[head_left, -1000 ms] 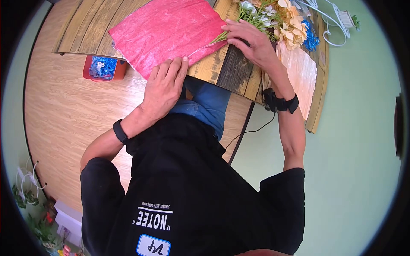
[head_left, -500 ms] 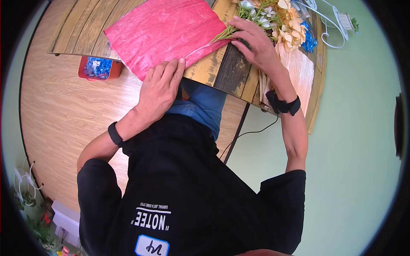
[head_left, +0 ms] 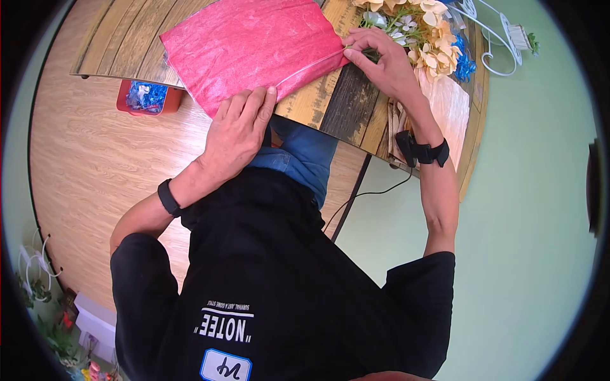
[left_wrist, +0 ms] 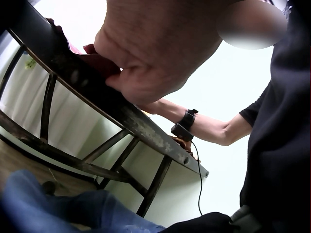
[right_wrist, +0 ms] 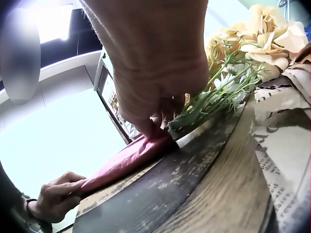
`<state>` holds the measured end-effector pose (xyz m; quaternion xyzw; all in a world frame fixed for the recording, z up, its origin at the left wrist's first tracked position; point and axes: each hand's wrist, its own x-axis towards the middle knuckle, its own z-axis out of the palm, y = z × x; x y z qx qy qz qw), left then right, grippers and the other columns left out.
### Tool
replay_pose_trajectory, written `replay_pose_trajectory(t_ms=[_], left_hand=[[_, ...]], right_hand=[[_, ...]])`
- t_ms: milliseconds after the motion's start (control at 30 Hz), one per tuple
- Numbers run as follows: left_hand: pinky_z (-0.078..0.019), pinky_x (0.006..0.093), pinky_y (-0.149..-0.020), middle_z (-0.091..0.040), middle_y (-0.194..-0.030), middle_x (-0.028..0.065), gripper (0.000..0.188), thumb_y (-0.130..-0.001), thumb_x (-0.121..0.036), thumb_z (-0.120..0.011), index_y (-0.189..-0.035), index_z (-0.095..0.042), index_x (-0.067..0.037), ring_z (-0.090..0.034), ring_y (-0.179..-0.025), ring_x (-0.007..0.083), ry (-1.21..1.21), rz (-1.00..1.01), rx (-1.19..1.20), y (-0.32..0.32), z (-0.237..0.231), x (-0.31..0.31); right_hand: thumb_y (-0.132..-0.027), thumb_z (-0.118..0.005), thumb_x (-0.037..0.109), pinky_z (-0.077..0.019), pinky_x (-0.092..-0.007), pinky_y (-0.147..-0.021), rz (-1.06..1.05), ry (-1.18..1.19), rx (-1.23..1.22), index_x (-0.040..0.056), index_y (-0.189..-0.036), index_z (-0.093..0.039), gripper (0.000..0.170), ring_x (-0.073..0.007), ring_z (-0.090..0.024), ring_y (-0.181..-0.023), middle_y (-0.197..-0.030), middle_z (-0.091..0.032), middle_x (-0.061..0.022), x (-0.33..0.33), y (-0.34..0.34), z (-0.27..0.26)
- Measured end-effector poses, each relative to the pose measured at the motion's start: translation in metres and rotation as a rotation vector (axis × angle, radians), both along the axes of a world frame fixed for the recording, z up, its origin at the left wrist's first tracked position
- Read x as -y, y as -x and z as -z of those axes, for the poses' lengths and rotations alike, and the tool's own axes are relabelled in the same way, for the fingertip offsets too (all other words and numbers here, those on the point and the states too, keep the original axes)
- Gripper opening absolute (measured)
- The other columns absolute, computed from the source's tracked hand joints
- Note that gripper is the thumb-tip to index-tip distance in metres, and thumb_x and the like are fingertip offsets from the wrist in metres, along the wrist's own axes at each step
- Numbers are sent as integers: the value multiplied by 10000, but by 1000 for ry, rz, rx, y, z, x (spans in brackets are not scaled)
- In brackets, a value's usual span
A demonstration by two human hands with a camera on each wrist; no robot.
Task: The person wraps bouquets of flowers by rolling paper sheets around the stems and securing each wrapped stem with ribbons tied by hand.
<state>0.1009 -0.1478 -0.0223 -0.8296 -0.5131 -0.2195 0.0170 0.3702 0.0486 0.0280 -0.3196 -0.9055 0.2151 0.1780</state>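
A sheet of pink wrapping paper (head_left: 248,47) lies on the wooden table, its front side folded over in a long strip. My left hand (head_left: 238,127) pinches the folded edge near the table's front, fingers on top. At the other end of that edge, my right hand (head_left: 384,63) pinches the paper's corner, thumb and fingers together in the right wrist view. Green stems (right_wrist: 194,114) of a flower bouquet run in under the right hand, and the paper hides their lower ends. Cream flowers (head_left: 438,47) and small white ones (head_left: 403,25) spread beyond the right hand.
Folded pale paper sheets (head_left: 448,101) lie right of my right forearm, with printed paper (right_wrist: 277,145) among them. Blue shredded stuff (head_left: 466,63) and a white wire stand (head_left: 502,47) are behind the flowers. A red bin (head_left: 130,101) with blue scraps stands below the table's left edge.
My right hand has gone from the stems to the paper's corner and now pinches it. The paper edge covers stems that showed before. My left hand has kept to the front edge.
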Motion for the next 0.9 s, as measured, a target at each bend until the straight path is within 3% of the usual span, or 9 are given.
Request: replay_pose_trajectory(t_ms=[167, 233, 333, 467, 600, 667, 800, 900], left_hand=[[-466, 365, -854, -537, -1237, 173, 616, -810, -87, -580, -1391, -485, 95, -557, -1040, 282, -52, 6, -45, 1, -4, -2], [-468, 368, -856, -537, -1234, 175, 616, -810, -87, -580, -1388, -484, 101, -557, -1039, 283, -50, 3, -36, 1, -4, -3], [-471, 372, -864, -536, -1231, 180, 622, -810, -87, -580, -1391, -471, 111, -555, -1034, 285, -54, 8, -23, 2, -4, -4], [-474, 371, -874, -533, -1232, 183, 631, -810, -81, -580, -1398, -457, 112, -553, -1024, 289, -41, 15, -28, 2, -4, -4], [-476, 371, -880, -532, -1228, 181, 627, -810, -77, -581, -1398, -462, 105, -550, -1026, 290, -51, 16, -15, 2, -4, -4], [-477, 373, -883, -534, -1228, 179, 623, -811, -78, -581, -1396, -467, 103, -550, -1030, 291, -39, 13, -5, 3, -4, -5], [-477, 378, -890, -537, -1225, 172, 611, -810, -75, -580, -1387, -480, 99, -549, -1039, 293, -19, 14, 25, 3, -5, -5], [-477, 377, -892, -538, -1222, 172, 609, -806, -70, -581, -1383, -483, 100, -549, -1034, 293, -36, 8, 35, 3, -4, -5]], right_hand=[[-866, -738, 102, -456, -399, -1041, 83, 44, 1, 36, -927, -650, 127, -286, -615, -1178, -1093, -708, -89, 5, 14, -7], [-813, -728, 101, -485, -448, -967, 47, -464, -77, 55, -904, -645, 131, -273, -627, -1006, -1086, -682, -68, 15, 26, -12], [-806, -737, 111, -490, -429, -969, -74, -602, -117, 55, -923, -646, 159, -276, -618, -1019, -1079, -653, -73, 36, 34, -11], [-809, -765, 210, -484, -409, -1001, -210, -542, -28, 47, -996, -659, 270, -268, -601, -1069, -1092, -625, -84, 65, 45, -3], [-767, -794, 191, -490, -420, -996, -208, -553, 18, 41, -1091, -655, 383, -289, -605, -1101, -1155, -635, -97, 57, 46, 7], [-786, -766, 250, -458, -430, -1050, -233, -560, 160, 47, -1162, -629, 449, -279, -588, -1127, -1176, -615, -97, 49, 44, 12], [-806, -734, 305, -420, -438, -1096, -255, -554, 231, 58, -1202, -614, 482, -268, -578, -1134, -1159, -609, -97, 42, 43, 19], [-836, -703, 378, -441, -388, -1019, -298, -640, 236, 80, -1155, -610, 446, -237, -571, -1029, -1055, -592, -66, 35, 45, 18]])
